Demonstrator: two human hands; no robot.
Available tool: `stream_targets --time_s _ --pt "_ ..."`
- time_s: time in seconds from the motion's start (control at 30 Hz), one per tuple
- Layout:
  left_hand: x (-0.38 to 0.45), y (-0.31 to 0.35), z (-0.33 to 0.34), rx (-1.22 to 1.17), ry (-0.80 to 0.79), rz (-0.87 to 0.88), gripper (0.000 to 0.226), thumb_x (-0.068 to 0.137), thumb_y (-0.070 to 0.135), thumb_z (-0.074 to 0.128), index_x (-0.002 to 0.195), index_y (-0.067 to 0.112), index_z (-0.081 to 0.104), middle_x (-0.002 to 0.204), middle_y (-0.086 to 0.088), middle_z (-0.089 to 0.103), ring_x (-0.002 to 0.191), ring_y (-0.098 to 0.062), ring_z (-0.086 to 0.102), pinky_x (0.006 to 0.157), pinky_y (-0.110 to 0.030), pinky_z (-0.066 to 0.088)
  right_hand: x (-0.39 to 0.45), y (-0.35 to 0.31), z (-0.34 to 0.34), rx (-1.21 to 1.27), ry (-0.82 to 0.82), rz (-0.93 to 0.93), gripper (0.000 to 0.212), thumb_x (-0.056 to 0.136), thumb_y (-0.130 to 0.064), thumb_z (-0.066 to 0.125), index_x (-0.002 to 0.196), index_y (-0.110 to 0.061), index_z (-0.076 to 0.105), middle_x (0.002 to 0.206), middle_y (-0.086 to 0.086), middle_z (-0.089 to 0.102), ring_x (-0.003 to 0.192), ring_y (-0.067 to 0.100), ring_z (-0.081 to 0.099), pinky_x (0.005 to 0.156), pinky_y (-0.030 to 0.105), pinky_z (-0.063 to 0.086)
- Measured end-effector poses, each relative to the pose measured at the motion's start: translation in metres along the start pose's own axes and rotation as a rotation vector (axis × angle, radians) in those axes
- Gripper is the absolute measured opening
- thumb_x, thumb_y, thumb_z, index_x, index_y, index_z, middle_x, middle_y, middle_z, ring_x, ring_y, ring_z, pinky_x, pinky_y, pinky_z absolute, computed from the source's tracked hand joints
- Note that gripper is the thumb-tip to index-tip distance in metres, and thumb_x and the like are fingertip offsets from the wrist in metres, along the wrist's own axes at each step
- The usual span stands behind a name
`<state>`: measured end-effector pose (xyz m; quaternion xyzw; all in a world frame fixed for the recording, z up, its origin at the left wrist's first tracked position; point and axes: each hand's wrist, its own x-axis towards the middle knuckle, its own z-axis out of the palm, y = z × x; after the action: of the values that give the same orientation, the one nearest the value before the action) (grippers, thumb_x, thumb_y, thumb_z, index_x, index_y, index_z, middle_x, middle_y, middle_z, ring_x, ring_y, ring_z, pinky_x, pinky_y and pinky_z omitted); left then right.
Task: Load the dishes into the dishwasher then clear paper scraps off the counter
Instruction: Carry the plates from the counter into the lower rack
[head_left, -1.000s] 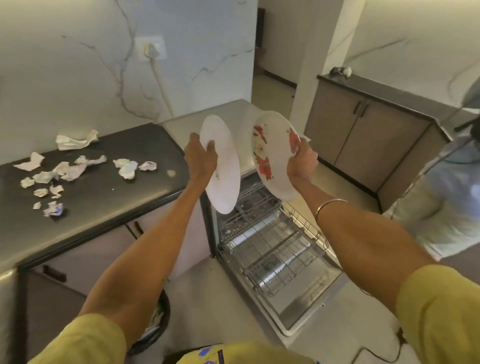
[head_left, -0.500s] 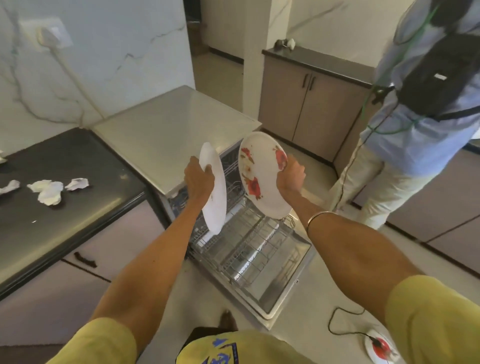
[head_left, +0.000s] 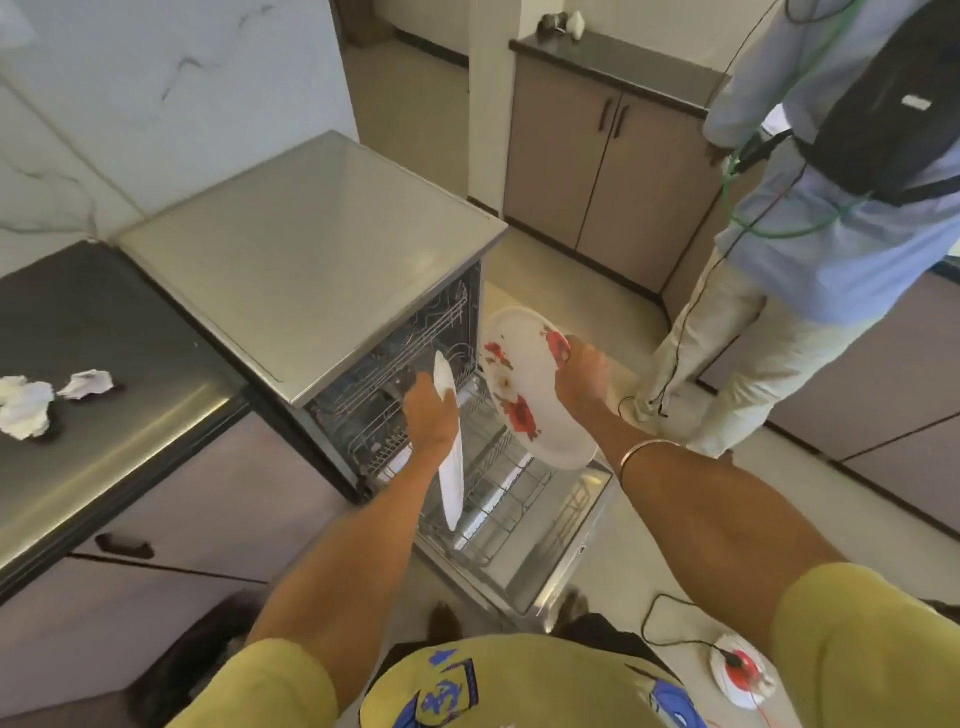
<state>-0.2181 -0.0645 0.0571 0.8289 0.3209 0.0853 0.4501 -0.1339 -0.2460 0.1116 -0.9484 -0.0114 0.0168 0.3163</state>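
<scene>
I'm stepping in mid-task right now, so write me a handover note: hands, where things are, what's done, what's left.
Left hand grips a plain white plate on edge over the pulled-out lower rack.
Right hand grips a floral plate, tilted, above the rack.
Dishwasher door is open; no dish is seen racked.
Left to do: slot both plates in, then clear the paper scraps off the dark counter.

Paper scraps (head_left: 31, 410) on counter (head_left: 104, 322) left of dishwasher (head_left: 311, 249); pulled-out rack (head_left: 498, 488) before it; both plates above rack.
</scene>
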Motion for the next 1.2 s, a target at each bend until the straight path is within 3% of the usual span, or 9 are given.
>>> stream_targets --time_s 0.1,0.23,0.4,0.5,0.63,0.77,1.07,1.2 --pt "0.001 -0.003 0.017 0.009 0.016 -0.079 0.030 0.094 0.011 0.061 0.119 -0.003 0.052 0.117 -0.022 0.060 0.107 -0.038 0.062 0.084 -0.051 0.056 0.020 0.007 0.007 -0.014 -0.049 -0.013 0.034 0.099 -0.001 0.045 0.126 -0.010 0.061 0.107 0.011 0.069 0.072 0.018 0.054 0.039 0.009 0.025" --pt "0.006 0.003 0.035 0.038 0.036 -0.183 0.036 0.093 0.011 0.064 0.123 -0.004 0.051 0.122 -0.024 0.060 0.112 -0.039 0.061 0.089 -0.050 0.055 0.048 0.020 0.014 -0.050 -0.141 -0.043 0.040 0.092 0.009 0.046 0.126 -0.009 0.060 0.107 0.013 0.068 0.076 0.022 0.055 0.054 0.023 0.041" --pt "0.010 0.018 0.063 0.113 0.092 -0.407 0.038 0.098 0.009 0.056 0.131 -0.004 0.044 0.133 -0.023 0.053 0.122 -0.040 0.053 0.095 -0.048 0.049 0.094 0.044 0.025 -0.115 -0.289 -0.133 0.031 0.093 0.001 0.049 0.121 -0.011 0.058 0.112 0.013 0.065 0.096 0.034 0.062 0.075 0.037 0.052" --pt "0.006 0.024 0.084 0.106 0.109 -0.510 0.044 0.101 0.007 0.047 0.140 -0.005 0.032 0.137 -0.024 0.048 0.124 -0.039 0.051 0.097 -0.044 0.046 0.116 0.055 0.026 -0.156 -0.385 -0.219 0.029 0.094 -0.002 0.046 0.120 -0.009 0.056 0.113 0.015 0.062 0.104 0.038 0.061 0.088 0.045 0.051" --pt "-0.009 0.031 0.111 0.120 0.215 -0.601 0.044 0.101 0.007 0.041 0.141 -0.005 0.030 0.133 -0.029 0.049 0.120 -0.043 0.051 0.096 -0.044 0.044 0.140 0.068 0.016 -0.165 -0.479 -0.298 0.030 0.095 -0.001 0.046 0.122 -0.008 0.056 0.114 0.016 0.063 0.104 0.040 0.062 0.087 0.047 0.052" --pt "-0.019 0.040 0.126 0.115 0.213 -0.660 0.042 0.098 0.007 0.050 0.136 -0.003 0.033 0.132 -0.026 0.051 0.117 -0.039 0.055 0.092 -0.045 0.050 0.153 0.078 0.008 -0.163 -0.558 -0.332 0.023 0.097 -0.006 0.049 0.119 -0.008 0.056 0.114 0.015 0.064 0.095 0.032 0.062 0.084 0.045 0.054" --pt "-0.027 0.049 0.132 0.068 0.260 -0.607 0.041 0.097 0.011 0.056 0.133 0.001 0.039 0.129 -0.021 0.054 0.111 -0.038 0.058 0.088 -0.050 0.054 0.164 0.086 -0.005 -0.192 -0.595 -0.405 0.027 0.096 -0.005 0.052 0.124 -0.005 0.055 0.116 0.015 0.064 0.100 0.035 0.063 0.086 0.046 0.054" --pt "-0.031 0.052 0.140 0.050 0.271 -0.607 0.046 0.098 0.012 0.056 0.139 0.001 0.039 0.130 -0.021 0.055 0.113 -0.038 0.058 0.090 -0.050 0.052 0.174 0.098 -0.018 -0.189 -0.564 -0.405 0.022 0.096 -0.007 0.054 0.118 -0.006 0.057 0.110 0.014 0.065 0.081 0.023 0.056 0.081 0.044 0.055"
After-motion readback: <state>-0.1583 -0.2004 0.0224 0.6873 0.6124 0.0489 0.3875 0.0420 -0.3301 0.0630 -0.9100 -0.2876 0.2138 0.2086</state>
